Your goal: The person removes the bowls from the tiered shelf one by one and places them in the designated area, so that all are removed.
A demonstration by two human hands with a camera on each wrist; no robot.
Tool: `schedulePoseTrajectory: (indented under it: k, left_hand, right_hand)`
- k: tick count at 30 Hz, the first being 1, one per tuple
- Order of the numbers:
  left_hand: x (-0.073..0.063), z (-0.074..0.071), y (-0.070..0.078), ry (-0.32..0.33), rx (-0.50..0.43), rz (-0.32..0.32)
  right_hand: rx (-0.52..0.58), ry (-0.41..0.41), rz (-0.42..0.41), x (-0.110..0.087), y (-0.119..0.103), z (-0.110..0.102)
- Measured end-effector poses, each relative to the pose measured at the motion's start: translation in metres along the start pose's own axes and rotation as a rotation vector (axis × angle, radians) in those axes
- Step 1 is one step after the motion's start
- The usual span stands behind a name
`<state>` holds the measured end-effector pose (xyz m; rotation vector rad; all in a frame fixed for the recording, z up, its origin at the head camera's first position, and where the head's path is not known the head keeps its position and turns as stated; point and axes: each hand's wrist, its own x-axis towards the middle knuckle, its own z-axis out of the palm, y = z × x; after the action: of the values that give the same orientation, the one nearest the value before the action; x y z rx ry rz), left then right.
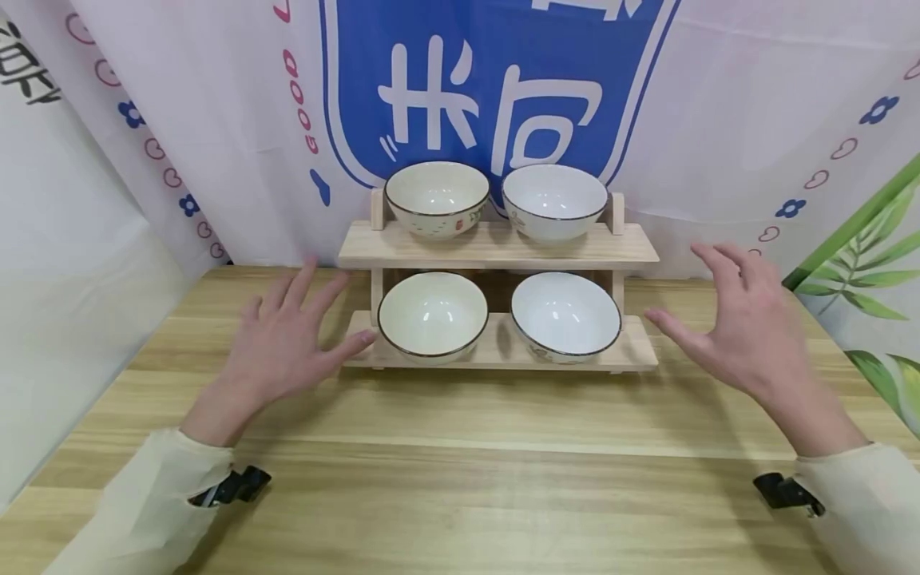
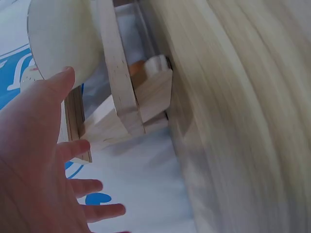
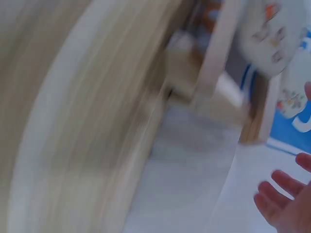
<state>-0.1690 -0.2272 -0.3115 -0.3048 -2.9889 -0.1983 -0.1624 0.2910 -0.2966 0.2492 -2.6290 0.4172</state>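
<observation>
A wood-grain table [image 1: 503, 463] spreads across the scene, its boards running left to right. Nearest, at the left and right corners, are two pale sleeves, the left sleeve [image 1: 147, 495] and the right sleeve [image 1: 862, 511], each with a small black device at the cuff, one on the left [image 1: 240, 485] and one on the right [image 1: 783, 491]. Beyond the cuffs, the left hand [image 1: 283, 339] hovers with its fingers spread wide and its grip free; its thumb is by the left end of the lower shelf [image 1: 500, 348], and whether it touches the wood I cannot tell. The right hand [image 1: 747, 335] is likewise spread and free of any load, its thumb just beside the right end of that shelf. Between the hands, toward the far edge of the table, stands a two-tier wooden rack [image 1: 496, 254]. On its lower tier sit two upright bowls, a cream one at left [image 1: 433, 315] and a whiter one at right [image 1: 566, 313], both dark-rimmed. Farther and higher, the upper tier holds two more, a cream bowl at left [image 1: 437, 192] with a patterned outside and a white bowl at right [image 1: 555, 196]. Behind the rack hangs a pale cloth [image 1: 251, 136] bearing a blue panel [image 1: 489, 48] with white characters; green leaves [image 1: 887, 277] are printed at far right.
</observation>
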Motion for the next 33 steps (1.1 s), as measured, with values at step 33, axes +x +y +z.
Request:
schedulePoseTrajectory:
  k: [33]
  left_hand:
    - [0.004,0.011,0.010,-0.138,-0.379,0.005]
  right_hand:
    - [0.681,-0.281,0.309,-0.003,-0.084,0.032]
